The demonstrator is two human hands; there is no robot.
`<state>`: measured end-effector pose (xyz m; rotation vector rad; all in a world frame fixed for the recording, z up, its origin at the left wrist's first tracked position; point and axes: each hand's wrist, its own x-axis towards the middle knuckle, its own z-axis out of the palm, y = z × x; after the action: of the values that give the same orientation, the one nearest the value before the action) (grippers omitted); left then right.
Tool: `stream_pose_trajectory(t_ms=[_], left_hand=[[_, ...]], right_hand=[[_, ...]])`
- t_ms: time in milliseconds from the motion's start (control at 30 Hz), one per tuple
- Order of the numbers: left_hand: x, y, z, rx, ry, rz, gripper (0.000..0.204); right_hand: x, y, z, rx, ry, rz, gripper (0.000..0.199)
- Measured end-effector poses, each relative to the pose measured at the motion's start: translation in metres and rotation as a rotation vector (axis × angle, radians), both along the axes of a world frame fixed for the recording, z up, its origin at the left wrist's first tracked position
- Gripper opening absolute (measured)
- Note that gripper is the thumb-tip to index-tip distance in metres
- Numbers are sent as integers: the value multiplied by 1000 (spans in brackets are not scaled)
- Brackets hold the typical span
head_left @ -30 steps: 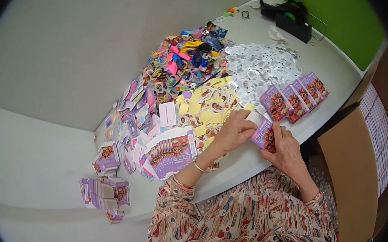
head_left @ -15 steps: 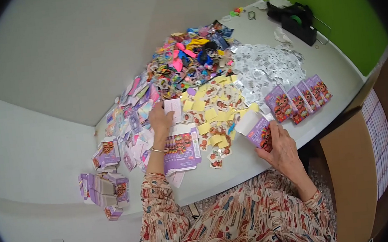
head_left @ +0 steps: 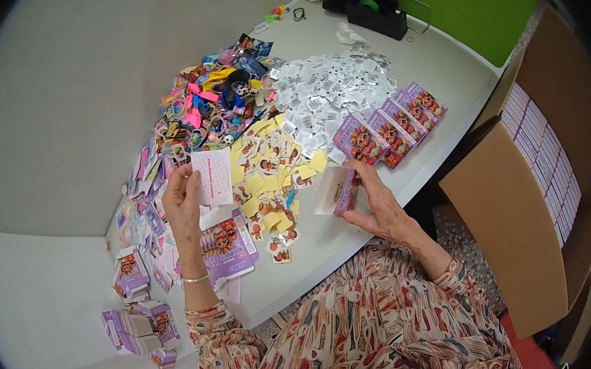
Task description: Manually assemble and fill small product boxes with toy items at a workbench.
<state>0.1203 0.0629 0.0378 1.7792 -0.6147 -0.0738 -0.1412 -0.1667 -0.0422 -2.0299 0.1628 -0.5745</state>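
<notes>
Pinching a flat pink-and-white card [head_left: 214, 178] at its left side, the left hand [head_left: 183, 202] holds it above the flat glossy purple cartons [head_left: 234, 246], stacked toward the near edge of the smooth white table [head_left: 323, 253]. The right hand [head_left: 380, 208] grips a small rectangular purple box [head_left: 346, 192], thumb below and fingers above, its pale cardboard end turned toward the card; it is held above the table, inside the near edge. Closed boxes [head_left: 392, 136] of the same kind lean in an overlapping row along that edge, farther right. Between the hands and beyond spread matte yellow paper slips [head_left: 261, 181], then thin white packets [head_left: 333, 95]. A tangled heap of shiny, rubbery trinkets [head_left: 213, 107] sits near the wall-side edge. Folded cartons [head_left: 138, 328] cluster at the left corner. Off the right edge, a brown cardboard case [head_left: 502, 228] holds tight rows of slim boxes [head_left: 542, 164].
</notes>
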Motion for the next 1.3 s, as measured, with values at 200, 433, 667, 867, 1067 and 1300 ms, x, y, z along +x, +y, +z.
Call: stream_pose_trajectory(t_ms=[200,433,667,867,1067,1300], left_hand=[[-82,-34,52,208,-238,-150,19],[-110,-72,62,701,-795,-555,14],[-101,-96,44,869,-862,-693,12],[-94,-93,35,353,-618,-461,24],[-99,-64,25,341,102,-279,9],[-130,-62,17,399,-599,-260,11]], right_hand=[[-5,0,4,-183,-10,-101,83],[-4,10,22,-383,98,-173,85],[-4,24,17,-586,155,-211,81],[-9,18,22,-324,241,-129,85],[-7,16,22,-324,247,-148,86],[-5,21,31,-342,226,-104,85]])
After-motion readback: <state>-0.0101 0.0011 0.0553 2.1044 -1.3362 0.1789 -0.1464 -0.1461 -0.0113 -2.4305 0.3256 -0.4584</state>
